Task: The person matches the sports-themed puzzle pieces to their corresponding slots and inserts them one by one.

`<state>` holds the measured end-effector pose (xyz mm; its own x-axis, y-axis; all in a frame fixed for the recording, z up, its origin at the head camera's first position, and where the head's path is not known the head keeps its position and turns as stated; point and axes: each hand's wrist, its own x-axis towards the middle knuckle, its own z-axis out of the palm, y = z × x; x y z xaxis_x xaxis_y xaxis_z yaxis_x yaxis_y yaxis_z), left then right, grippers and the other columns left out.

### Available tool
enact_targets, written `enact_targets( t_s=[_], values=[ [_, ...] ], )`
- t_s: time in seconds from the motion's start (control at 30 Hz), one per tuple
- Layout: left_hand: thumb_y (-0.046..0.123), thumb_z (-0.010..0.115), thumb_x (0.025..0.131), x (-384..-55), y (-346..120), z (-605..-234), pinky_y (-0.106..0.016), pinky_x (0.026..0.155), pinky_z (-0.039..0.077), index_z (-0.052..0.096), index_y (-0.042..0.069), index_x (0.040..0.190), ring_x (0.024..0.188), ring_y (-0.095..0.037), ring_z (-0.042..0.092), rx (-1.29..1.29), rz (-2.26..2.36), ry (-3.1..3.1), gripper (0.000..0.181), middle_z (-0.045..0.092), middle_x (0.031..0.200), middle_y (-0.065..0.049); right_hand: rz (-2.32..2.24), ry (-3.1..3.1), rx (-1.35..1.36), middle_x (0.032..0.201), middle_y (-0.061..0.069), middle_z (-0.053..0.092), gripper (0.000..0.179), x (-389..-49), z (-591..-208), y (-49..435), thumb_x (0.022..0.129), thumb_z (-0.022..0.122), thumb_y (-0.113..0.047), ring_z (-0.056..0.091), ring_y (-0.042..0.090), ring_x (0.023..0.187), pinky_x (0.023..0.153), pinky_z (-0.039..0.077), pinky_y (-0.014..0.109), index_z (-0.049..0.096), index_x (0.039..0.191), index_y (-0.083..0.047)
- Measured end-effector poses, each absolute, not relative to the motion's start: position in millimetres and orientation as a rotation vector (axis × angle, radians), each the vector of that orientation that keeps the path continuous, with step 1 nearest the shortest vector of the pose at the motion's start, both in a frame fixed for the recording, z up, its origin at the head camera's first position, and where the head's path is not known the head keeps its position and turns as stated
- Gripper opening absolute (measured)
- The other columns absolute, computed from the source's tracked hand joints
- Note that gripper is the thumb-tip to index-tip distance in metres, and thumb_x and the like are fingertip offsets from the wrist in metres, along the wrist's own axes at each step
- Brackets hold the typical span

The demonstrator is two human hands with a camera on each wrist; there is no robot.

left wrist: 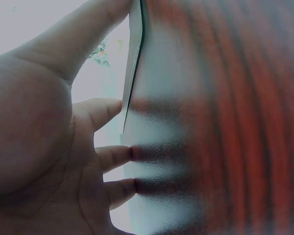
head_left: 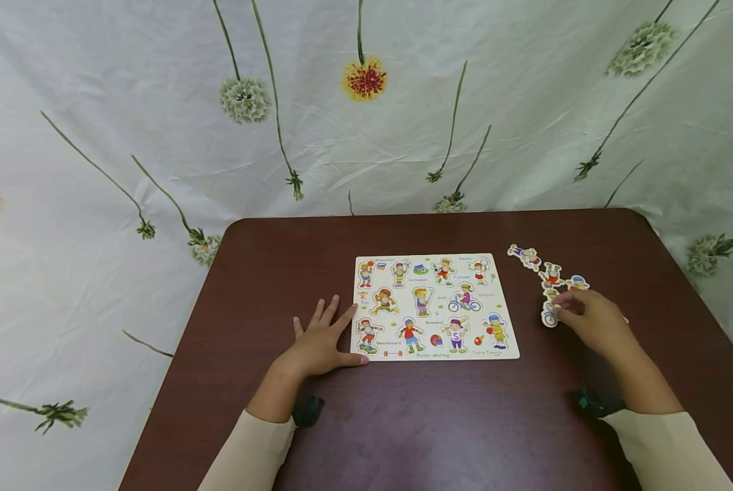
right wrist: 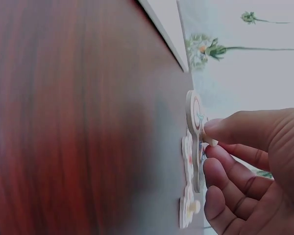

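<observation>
Head view: your hands at the puzzle board (head_left: 436, 307) on the desk (head_left: 403, 423)
Left hand (head_left: 320, 344) flat, fingers spread, touching board's left edge; right hand (head_left: 590, 320) fingers pinch the cyclist piece (head_left: 549, 315), lying right of board among loose pieces (head_left: 550, 273)

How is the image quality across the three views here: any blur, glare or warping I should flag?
Head view: sharp, evenly lit, with wide-angle bowing at the table edges. Left wrist view: the left hand fills the frame, the tabletop blurred with pale glare beside the puzzle board. Right wrist view: the right hand and puzzle pieces are fairly clear; the near tabletop is soft with a grey sheen.
</observation>
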<state>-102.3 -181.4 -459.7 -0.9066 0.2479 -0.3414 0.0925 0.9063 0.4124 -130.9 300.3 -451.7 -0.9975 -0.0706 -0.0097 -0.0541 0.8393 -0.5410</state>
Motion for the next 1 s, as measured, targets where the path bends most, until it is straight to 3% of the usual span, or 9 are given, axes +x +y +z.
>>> enact_targets(
  t_s=[0.13, 0.33, 1.0],
  values=[
    [0.062, 0.077, 0.079, -102, -181, -460, -0.081, 0.112, -0.005, 0.021, 0.031, 0.163, 0.159, -0.040, -0.005, 0.248, 0.554, 2.679, 0.106, 0.002, 0.172, -0.012, -0.919, 3.006, -0.141, 0.094, 0.015, 0.071, 0.017, -132, -451, 291, 0.093, 0.071, -0.016, 0.062, 0.012, 0.078, 0.066, 0.045, 0.029, 0.071, 0.103, -0.001],
    [0.062, 0.077, 0.080, -102, -181, -460, -0.081, 0.112, -0.005, 0.022, 0.030, 0.163, 0.159, -0.040, -0.004, 0.242, 0.562, 2.675, 0.105, 0.003, 0.172, -0.013, -0.947, 2.987, -0.180, 0.090, 0.014, 0.071, 0.016, -135, -447, 275, 0.092, 0.072, -0.014, 0.063, 0.018, 0.078, 0.067, 0.045, 0.030, 0.070, 0.101, 0.000],
    [0.063, 0.077, 0.079, -103, -182, -461, -0.080, 0.113, -0.006, 0.021, 0.031, 0.163, 0.159, -0.039, -0.005, 0.243, 0.550, 2.671, 0.106, 0.001, 0.172, -0.012, -1.037, 2.958, -0.165, 0.091, 0.013, 0.070, 0.017, -144, -451, 234, 0.092, 0.073, -0.017, 0.060, 0.017, 0.077, 0.064, 0.045, 0.026, 0.067, 0.100, -0.004]
  ],
)
